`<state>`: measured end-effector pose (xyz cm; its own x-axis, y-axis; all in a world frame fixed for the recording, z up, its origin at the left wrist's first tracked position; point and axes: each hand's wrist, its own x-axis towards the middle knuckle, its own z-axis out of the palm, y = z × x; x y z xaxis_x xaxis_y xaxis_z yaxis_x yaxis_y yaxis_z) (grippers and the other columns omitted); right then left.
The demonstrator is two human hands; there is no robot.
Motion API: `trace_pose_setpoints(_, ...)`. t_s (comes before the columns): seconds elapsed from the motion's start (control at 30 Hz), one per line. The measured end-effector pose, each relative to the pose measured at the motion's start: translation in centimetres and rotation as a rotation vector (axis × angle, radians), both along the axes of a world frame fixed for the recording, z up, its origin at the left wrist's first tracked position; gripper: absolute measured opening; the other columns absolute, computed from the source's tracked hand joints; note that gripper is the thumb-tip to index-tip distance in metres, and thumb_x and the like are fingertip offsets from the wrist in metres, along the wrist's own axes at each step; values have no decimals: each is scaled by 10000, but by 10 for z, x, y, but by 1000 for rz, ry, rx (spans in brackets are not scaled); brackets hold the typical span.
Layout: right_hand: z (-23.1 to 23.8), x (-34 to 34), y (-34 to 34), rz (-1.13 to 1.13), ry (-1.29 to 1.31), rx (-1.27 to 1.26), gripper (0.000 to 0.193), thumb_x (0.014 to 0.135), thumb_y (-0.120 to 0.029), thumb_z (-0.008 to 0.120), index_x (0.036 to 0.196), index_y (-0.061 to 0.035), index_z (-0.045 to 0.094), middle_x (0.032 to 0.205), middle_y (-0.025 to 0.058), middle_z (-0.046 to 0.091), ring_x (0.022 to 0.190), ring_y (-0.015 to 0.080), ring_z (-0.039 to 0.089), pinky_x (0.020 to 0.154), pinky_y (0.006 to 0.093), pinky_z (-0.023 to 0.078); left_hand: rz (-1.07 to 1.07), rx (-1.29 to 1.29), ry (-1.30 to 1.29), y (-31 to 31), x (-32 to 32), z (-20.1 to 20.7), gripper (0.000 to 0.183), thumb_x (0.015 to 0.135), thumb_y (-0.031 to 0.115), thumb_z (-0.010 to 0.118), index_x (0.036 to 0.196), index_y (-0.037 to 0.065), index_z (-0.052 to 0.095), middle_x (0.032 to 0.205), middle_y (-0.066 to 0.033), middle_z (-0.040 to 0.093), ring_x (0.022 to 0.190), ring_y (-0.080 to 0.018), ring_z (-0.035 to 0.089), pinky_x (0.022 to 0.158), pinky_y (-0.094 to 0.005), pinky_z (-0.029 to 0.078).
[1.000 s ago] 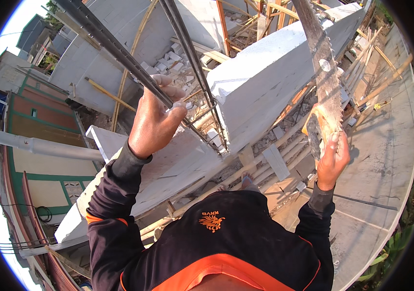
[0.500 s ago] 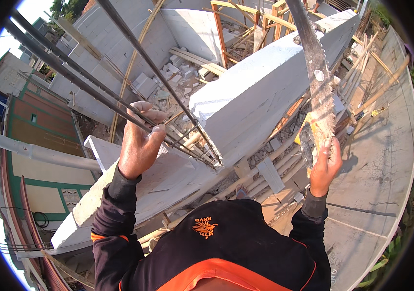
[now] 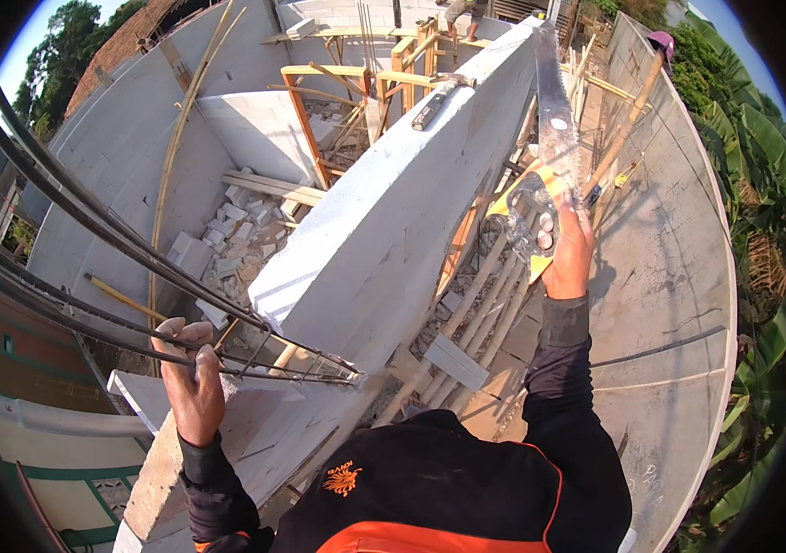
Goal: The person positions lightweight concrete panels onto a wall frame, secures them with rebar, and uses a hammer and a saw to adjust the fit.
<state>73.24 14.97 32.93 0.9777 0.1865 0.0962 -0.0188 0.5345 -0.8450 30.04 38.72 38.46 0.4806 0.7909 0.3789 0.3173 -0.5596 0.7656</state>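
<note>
My right hand (image 3: 566,247) is closed round the yellow-and-black handle of a handsaw (image 3: 554,88). The toothed blade, smeared with white dust, points up and away from me. On the left, my left hand (image 3: 192,385) is closed on steel rebar (image 3: 107,247), with the bars passing between thumb and fingers. The long dark bars are tied together and rise from a gap in the white block wall (image 3: 411,207). A hammer (image 3: 434,107) with a dark grip lies on top of that wall, left of the saw.
Broken blocks (image 3: 232,221) and timber frames (image 3: 402,69) lie and stand beyond the wall. Bamboo poles (image 3: 494,309) run between it and a grey concrete wall (image 3: 665,276) on the right. A person's legs (image 3: 460,17) show at the far end; a purple helmet (image 3: 660,41) shows behind the grey wall.
My view has turned rightward. The saw has turned in my right hand so its handle opening shows, and the hammer has come into plain sight. My left hand is still on the rebar.
</note>
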Motion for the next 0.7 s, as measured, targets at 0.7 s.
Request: trace_pose_setpoints(0.7, -621, -55, -94, 210, 812, -947, 283, 964, -274, 609, 1139, -69, 695, 1008, 45, 743, 809, 233, 713, 755, 391, 561, 70, -32, 78, -3, -23, 9, 425, 954, 150, 463, 1347, -6, 429, 1194, -213, 634, 1155, -288, 609, 1045, -432, 454)
